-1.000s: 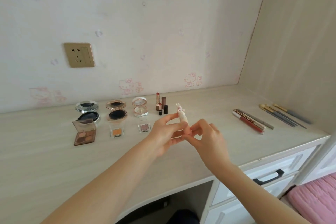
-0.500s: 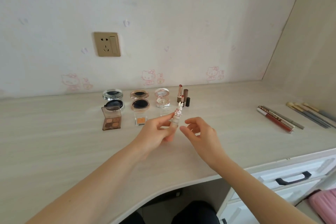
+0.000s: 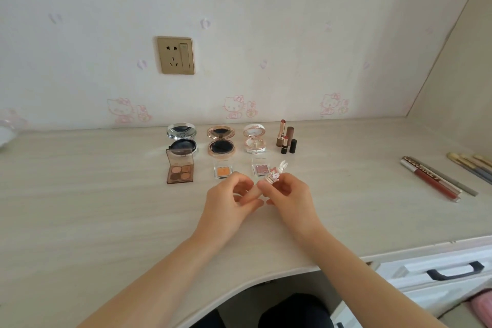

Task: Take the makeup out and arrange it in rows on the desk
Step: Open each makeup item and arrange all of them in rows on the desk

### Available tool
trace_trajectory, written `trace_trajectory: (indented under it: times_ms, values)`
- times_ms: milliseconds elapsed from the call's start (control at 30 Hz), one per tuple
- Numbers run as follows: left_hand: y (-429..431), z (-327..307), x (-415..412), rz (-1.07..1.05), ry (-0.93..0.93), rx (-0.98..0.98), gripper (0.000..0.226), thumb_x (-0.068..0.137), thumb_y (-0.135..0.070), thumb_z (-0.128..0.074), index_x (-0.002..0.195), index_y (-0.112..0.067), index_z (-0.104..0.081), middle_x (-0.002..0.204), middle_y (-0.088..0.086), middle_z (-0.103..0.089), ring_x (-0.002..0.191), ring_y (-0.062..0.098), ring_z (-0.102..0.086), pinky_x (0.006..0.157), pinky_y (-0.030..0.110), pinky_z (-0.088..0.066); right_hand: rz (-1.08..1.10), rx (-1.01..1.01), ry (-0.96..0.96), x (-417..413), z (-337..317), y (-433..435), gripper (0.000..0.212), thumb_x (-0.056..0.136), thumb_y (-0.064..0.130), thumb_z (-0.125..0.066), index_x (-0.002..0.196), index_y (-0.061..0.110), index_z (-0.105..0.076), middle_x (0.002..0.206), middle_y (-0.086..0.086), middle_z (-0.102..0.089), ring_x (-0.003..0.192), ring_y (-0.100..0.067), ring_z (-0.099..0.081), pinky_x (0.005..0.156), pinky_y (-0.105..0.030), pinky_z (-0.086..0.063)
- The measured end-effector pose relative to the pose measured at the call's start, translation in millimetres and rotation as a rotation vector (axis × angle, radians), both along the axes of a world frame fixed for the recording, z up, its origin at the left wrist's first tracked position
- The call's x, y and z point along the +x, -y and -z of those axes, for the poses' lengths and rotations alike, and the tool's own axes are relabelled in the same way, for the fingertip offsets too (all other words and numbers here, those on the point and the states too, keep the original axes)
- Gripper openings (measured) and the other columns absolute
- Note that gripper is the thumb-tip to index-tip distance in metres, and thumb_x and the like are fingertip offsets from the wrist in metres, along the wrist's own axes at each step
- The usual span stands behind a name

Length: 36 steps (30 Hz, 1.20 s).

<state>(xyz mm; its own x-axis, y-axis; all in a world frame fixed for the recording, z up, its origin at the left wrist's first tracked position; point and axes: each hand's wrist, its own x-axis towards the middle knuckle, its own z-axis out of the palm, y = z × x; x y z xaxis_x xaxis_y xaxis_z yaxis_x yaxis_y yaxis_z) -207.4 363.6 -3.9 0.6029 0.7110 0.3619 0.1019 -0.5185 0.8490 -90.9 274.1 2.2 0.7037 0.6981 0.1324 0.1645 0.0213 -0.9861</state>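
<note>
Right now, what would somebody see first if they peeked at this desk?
Probably the tiny bunny lipstick in the middle, pinched by the right hand, the left hand beside it. Behind, three open compacts line up near the wall, with a gold socket above them.

Matt wood grain, glossy cases
We see a pale, matt wood-grain desk; the silver compact and rose-gold compact shine like polished metal, and the orange eyeshadow pot looks clear glossy plastic.
</note>
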Motion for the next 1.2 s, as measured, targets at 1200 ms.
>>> trace_trajectory:
  times_ms: [1200]
  values:
    - [-2.0, 4.1, -7.8, 0.079, 0.041, 0.064, 0.017, 0.077, -0.015, -0.078, 0.092, -0.02, -0.071, 0.084, -0.016, -0.069, 0.084, -0.001, -0.064, 0.075, 0.008, -0.046, -0.105, 0.201, -0.098, -0.8, 4.6, 10.2, 0.032, 0.08, 0.004, -0.073, 0.105, 0.02, -0.062, 0.094, 0.0, -0.074, 0.092, -0.012, -0.07, 0.077, -0.018, -0.052]
